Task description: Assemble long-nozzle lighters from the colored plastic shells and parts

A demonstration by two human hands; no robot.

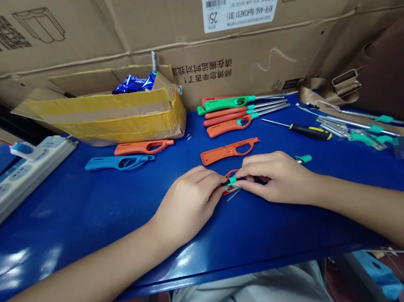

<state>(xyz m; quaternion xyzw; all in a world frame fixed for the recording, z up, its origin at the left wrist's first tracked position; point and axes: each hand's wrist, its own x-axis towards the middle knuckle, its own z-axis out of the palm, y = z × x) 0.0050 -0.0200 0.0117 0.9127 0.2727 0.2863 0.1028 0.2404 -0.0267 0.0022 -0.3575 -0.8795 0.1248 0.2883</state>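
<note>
My left hand (187,200) and my right hand (277,177) meet at the middle of the blue table (80,214). Both pinch one orange lighter half-shell with a small teal part (233,181) between the fingertips; most of it is hidden under my fingers. Its teal end (304,158) pokes out past my right hand. An empty orange lighter shell (229,151) lies just beyond my hands.
Several assembled orange and green lighters (242,110) lie at the back. An orange shell (142,147) and a blue shell (120,162) rest near a taped cardboard box (110,117). A screwdriver (305,130), metal tubes (354,127) and a power strip (15,178) flank the work area.
</note>
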